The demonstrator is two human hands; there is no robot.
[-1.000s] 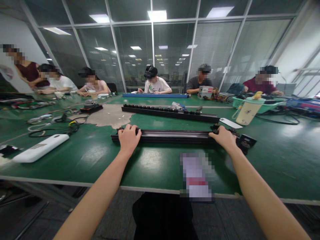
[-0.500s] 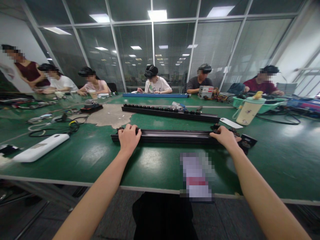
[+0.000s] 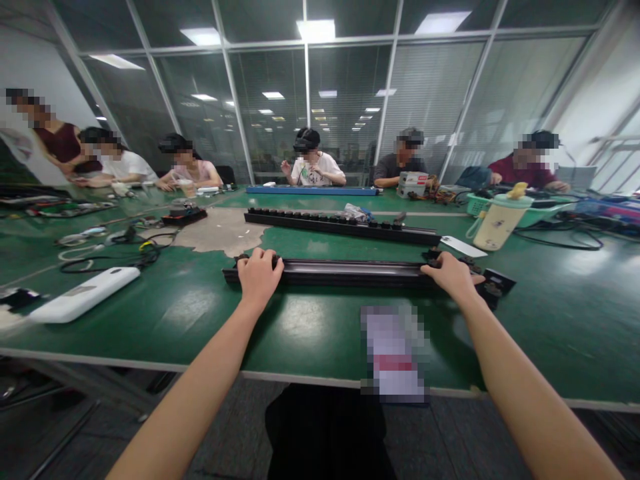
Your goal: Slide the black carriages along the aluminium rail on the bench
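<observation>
A long black rail (image 3: 350, 272) with a shiny strip along its top lies crosswise on the green table in front of me. My left hand (image 3: 261, 275) is closed around its left end, the fingertips at small dark parts there. At the other end my right hand (image 3: 453, 275) grips the rail, thumb on the near side; the palm hides some of the dark parts beneath it. Just right of that hand sits a small black plate-like piece (image 3: 499, 283). Farther back lies a second black rail (image 3: 320, 225), topped with a row of black knob-like parts.
A pixelated phone-like slab (image 3: 397, 360) overhangs the front table edge. To the left are a white oblong case (image 3: 85, 297) and tangled cables (image 3: 145, 248). A cream bottle (image 3: 500, 223) and green basket (image 3: 550, 212) stand right. Several people sit across, behind a blue bar (image 3: 313, 191).
My hands and the near rail stay practically in place. Across the table, the person in the middle has raised their hands toward the chest.
</observation>
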